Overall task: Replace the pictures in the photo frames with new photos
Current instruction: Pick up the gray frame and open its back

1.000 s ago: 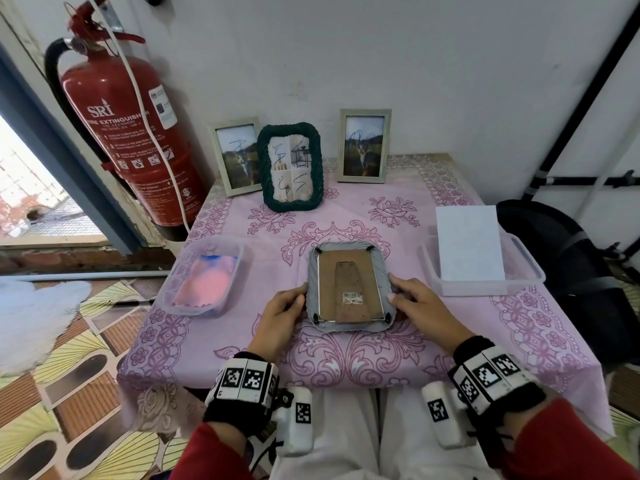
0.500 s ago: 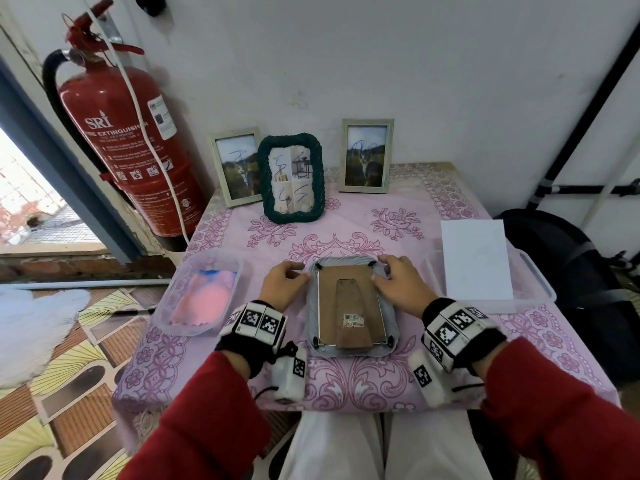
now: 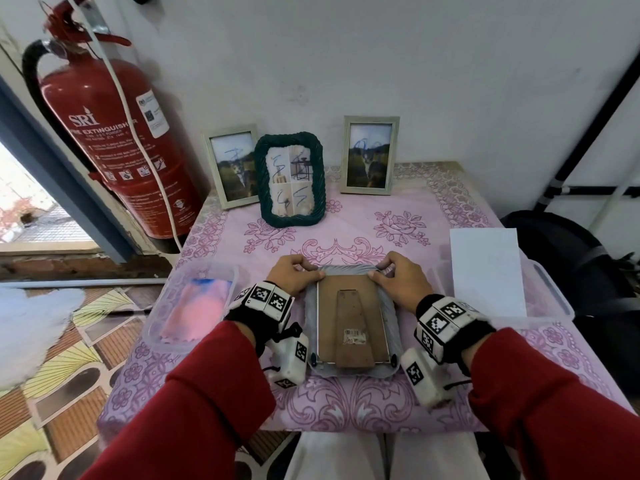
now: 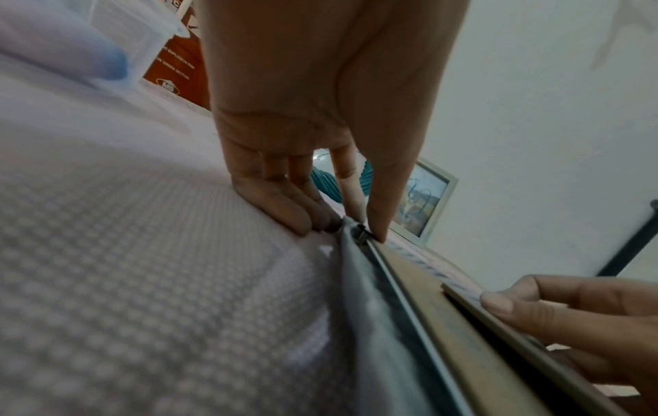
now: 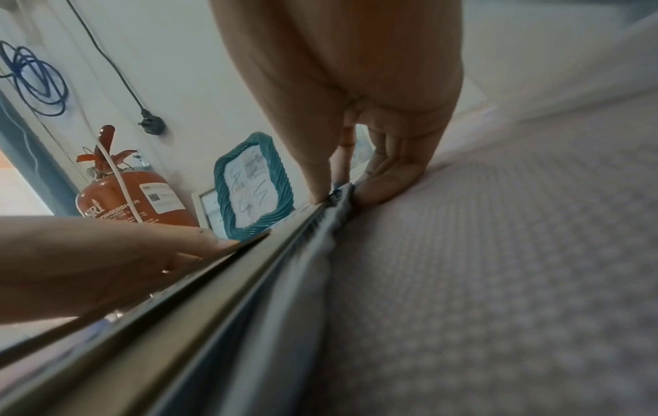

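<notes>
A grey photo frame [image 3: 351,322] lies face down on the pink tablecloth, its brown backing board and stand facing up. My left hand [image 3: 294,273] pinches its far left corner [image 4: 356,233], thumb on the small black clip there. My right hand [image 3: 394,275] pinches the far right corner [image 5: 336,197] the same way. Three more frames stand against the wall: a pale one [image 3: 233,166], a dark green braided one [image 3: 290,178], and another pale one [image 3: 370,154].
A clear tub [image 3: 159,327] at the left holds pink and blue prints. A clear tray [image 3: 550,289] at the right carries a white sheet [image 3: 486,271]. A red fire extinguisher [image 3: 114,140] stands beside the table's far left corner. A black bag [image 3: 568,258] sits to the right.
Both hands slid from the frame's near sides up to its far corners and now pinch there. The frame itself has stayed flat in place.
</notes>
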A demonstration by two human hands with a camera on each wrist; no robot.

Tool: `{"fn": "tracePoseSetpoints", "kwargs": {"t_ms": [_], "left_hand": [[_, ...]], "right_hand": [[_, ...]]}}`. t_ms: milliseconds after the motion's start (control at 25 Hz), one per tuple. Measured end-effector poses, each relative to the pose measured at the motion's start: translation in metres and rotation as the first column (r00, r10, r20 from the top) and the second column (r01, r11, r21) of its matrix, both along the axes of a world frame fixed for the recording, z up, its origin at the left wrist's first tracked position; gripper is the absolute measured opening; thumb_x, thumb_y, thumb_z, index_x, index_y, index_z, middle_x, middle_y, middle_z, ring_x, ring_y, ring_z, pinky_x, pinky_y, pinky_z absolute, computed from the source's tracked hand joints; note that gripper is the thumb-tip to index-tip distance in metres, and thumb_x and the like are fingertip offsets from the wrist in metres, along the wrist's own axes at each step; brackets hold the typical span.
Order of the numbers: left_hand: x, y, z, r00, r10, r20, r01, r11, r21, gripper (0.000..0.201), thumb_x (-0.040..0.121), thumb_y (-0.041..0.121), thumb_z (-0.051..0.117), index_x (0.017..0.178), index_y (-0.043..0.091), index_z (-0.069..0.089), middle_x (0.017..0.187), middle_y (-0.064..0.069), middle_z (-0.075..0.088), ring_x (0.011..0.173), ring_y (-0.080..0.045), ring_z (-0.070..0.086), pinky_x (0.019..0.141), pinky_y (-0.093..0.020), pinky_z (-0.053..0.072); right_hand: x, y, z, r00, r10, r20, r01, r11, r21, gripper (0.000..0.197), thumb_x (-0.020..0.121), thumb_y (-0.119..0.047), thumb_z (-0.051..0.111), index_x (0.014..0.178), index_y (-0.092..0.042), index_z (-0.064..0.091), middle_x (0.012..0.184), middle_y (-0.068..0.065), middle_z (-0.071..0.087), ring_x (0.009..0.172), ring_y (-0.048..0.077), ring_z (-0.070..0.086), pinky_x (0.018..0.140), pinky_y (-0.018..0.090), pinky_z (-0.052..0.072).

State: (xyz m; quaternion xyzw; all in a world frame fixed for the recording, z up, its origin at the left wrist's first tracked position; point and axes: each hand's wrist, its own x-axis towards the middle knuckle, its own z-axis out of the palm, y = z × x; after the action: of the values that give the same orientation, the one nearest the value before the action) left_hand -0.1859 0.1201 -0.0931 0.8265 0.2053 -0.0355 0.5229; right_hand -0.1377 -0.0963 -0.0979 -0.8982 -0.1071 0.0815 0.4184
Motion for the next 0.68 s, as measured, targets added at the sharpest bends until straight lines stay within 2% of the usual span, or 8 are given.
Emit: {"fn": "tracePoseSetpoints", "kwargs": {"t_ms": [120, 280, 360, 440, 560, 600, 680], "left_hand": [[-0.001, 0.000, 0.001, 1.000, 0.011, 0.016, -0.010, 0.998, -0.061, 0.022, 0.079, 0.016, 0.073, 0.069, 0.013, 0.054, 0.052, -0.006, 0.043, 0.041, -0.015, 0.036, 0.035, -0.014, 0.029], [-0.003, 0.000, 0.004, 1.000, -0.012, 0.014, 0.013, 0.999, -0.038, 0.017, 0.082, 0.015, 0.071, 0.074, 0.012, 0.056, 0.055, -0.006, 0.044, 0.045, -0.015, 0.040, 0.035, -0.013, 0.032], [-0.005, 0.000, 0.006, 1.000, -0.024, 0.017, 0.025, 0.999, -0.031, 0.012, 0.083, 0.014, 0.069, 0.080, 0.009, 0.059, 0.057, -0.006, 0.045, 0.041, -0.011, 0.045, 0.034, -0.012, 0.034], [-0.007, 0.001, 0.006, 0.999, -0.031, 0.035, 0.031, 0.999, -0.012, 0.011, 0.084, 0.013, 0.068, 0.087, 0.007, 0.060, 0.058, -0.005, 0.046, 0.033, 0.000, 0.046, 0.035, -0.012, 0.037], [-0.010, 0.001, 0.007, 0.997, -0.051, 0.057, 0.050, 0.999, 0.010, 0.008, 0.086, 0.012, 0.065, 0.091, 0.007, 0.062, 0.059, -0.005, 0.046, 0.031, 0.002, 0.044, 0.036, -0.013, 0.038], [-0.010, 0.001, 0.007, 0.997, -0.056, 0.061, 0.056, 0.998, 0.007, 0.008, 0.086, 0.011, 0.065, 0.092, 0.006, 0.062, 0.059, -0.005, 0.046, 0.031, 0.002, 0.043, 0.036, -0.013, 0.038], [-0.011, 0.001, 0.008, 0.996, -0.058, 0.070, 0.058, 0.998, -0.002, 0.009, 0.087, 0.008, 0.063, 0.095, 0.004, 0.062, 0.059, -0.006, 0.045, 0.031, 0.002, 0.042, 0.036, -0.013, 0.037]], "right_hand": [[0.002, 0.000, -0.002, 1.000, -0.004, -0.019, 0.005, 0.999, 0.033, 0.016, 0.084, -0.026, 0.066, 0.083, -0.017, 0.053, 0.070, -0.011, 0.050, 0.076, 0.018, 0.051, 0.072, 0.027, 0.040], [0.002, -0.002, -0.002, 1.000, -0.001, -0.017, 0.003, 0.997, 0.080, 0.013, 0.084, -0.021, 0.067, 0.081, -0.016, 0.055, 0.066, -0.010, 0.049, 0.069, 0.015, 0.049, 0.071, 0.027, 0.038], [0.001, -0.002, -0.002, 1.000, 0.000, -0.015, 0.001, 0.996, 0.093, 0.012, 0.083, -0.019, 0.067, 0.081, -0.015, 0.056, 0.064, -0.010, 0.048, 0.065, 0.013, 0.047, 0.071, 0.026, 0.038], [0.001, -0.002, -0.002, 1.000, -0.008, -0.014, 0.009, 0.993, 0.118, 0.009, 0.083, -0.016, 0.068, 0.082, -0.014, 0.059, 0.061, -0.011, 0.045, 0.061, 0.010, 0.045, 0.069, 0.025, 0.037], [0.001, -0.003, -0.002, 1.000, -0.021, -0.010, 0.022, 0.989, 0.147, 0.007, 0.082, -0.012, 0.069, 0.083, -0.010, 0.063, 0.058, -0.010, 0.044, 0.058, 0.007, 0.044, 0.062, 0.022, 0.036], [0.001, -0.004, -0.002, 1.000, -0.026, -0.012, 0.027, 0.987, 0.157, 0.007, 0.082, -0.011, 0.069, 0.084, -0.008, 0.064, 0.057, -0.010, 0.045, 0.058, 0.008, 0.044, 0.063, 0.021, 0.038], [0.001, -0.004, -0.002, 0.999, -0.033, -0.020, 0.036, 0.983, 0.179, 0.007, 0.082, -0.008, 0.068, 0.088, -0.004, 0.066, 0.058, -0.009, 0.046, 0.062, 0.013, 0.048, 0.071, 0.027, 0.045]]}}
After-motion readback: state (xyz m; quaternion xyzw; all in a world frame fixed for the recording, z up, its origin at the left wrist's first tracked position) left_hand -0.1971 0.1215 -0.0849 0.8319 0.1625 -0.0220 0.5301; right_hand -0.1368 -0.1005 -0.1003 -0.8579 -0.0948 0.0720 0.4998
